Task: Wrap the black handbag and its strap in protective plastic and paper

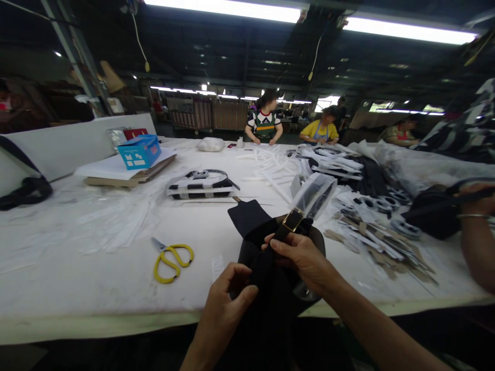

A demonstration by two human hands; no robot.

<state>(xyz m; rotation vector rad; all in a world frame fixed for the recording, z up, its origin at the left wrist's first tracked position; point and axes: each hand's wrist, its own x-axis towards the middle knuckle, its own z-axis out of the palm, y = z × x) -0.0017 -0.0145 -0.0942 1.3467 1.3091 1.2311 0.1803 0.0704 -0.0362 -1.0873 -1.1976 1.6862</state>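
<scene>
A black handbag (251,221) rests at the table's front edge, its flap folded out to the left. From its top rises a strap with a gold buckle (293,220), and clear plastic wrap (315,193) covers the strap's upper part. My right hand (297,255) pinches the dark strap just below the buckle. Lower and to the left, my left hand (232,293) has thumb and fingers closed on the black strap (263,265), which hangs down over the front of the bag. Yellow-handled scissors (172,260) lie left of my left hand.
A wrapped striped strap bundle (203,184) lies beyond the bag. Cardboard strips (386,247) and white wrapping strips (266,165) are heaped right and ahead. A blue box (139,152) stands on stacked boards. A co-worker's arm (477,237) holds another black bag (435,211) at right.
</scene>
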